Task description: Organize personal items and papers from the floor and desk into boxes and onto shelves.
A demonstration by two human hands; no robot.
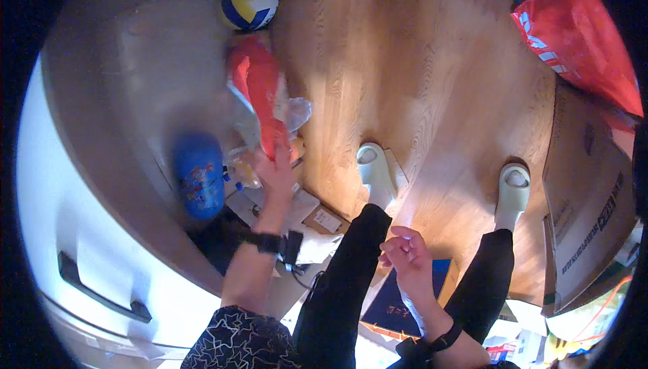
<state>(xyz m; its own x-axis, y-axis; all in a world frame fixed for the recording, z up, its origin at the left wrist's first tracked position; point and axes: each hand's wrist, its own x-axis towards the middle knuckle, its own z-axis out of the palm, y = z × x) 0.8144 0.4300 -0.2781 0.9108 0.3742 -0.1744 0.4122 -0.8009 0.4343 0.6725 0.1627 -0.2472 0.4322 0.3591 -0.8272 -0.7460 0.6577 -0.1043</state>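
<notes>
My left hand [275, 173] reaches forward on the left and grips the lower end of a red plastic bag [260, 82]. The bag stretches away from my fingers toward a ball and looks crumpled. Just beyond and beside that hand lie clear plastic wrapping [298, 112] and small bottles or packets, partly hidden by it. My right hand [408, 261] hangs above the floor between my legs, its fingers loosely bent and apart, with nothing visible in them. Below it lies a dark blue box or book [412, 301].
A yellow, white and blue volleyball [251, 5] rests at the far left. Nearer stands a blue rounded container [199, 177]. Small cardboard boxes [325, 219] lie by my left leg. On the right are a large cardboard box [587, 214] and a big red bag [580, 38]. A white drawer front with a dark handle [101, 295] stands at left.
</notes>
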